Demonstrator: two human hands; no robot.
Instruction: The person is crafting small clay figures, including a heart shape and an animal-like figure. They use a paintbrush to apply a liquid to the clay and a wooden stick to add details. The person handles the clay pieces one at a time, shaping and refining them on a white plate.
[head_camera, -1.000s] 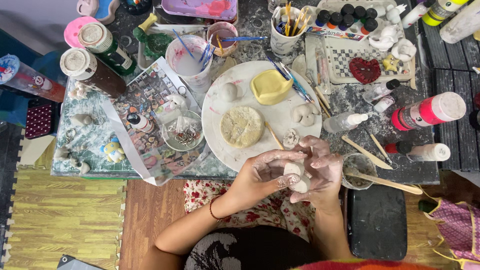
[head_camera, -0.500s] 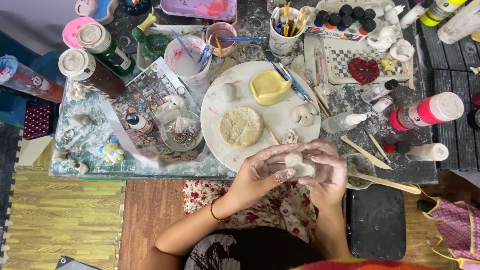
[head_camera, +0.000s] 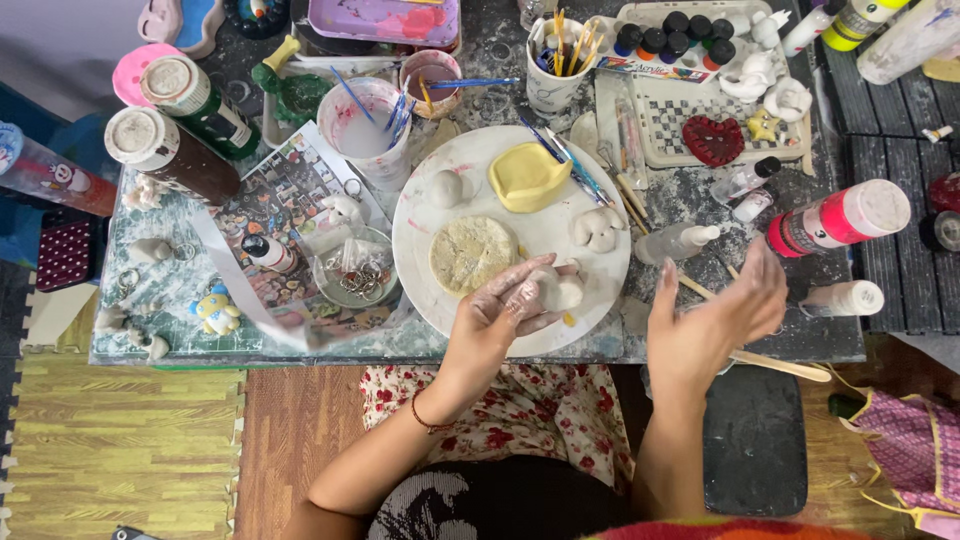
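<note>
Head view looks down on a paint-smeared worktop (head_camera: 700, 190) above a wooden floor with yellow-green foam mats. One round white board (head_camera: 440, 270) carries one flattened clay disc (head_camera: 472, 252), one yellow mould (head_camera: 527, 176), one clay ball (head_camera: 446, 188) and one lobed clay piece (head_camera: 598, 228). Left hand (head_camera: 497, 312) cups a white clay lump (head_camera: 557, 291) over the board's near edge, fingers curled under it. Right hand (head_camera: 715, 315) hovers apart, empty, fingers spread. Two capped paint bottles (head_camera: 170, 150) lie at left.
</note>
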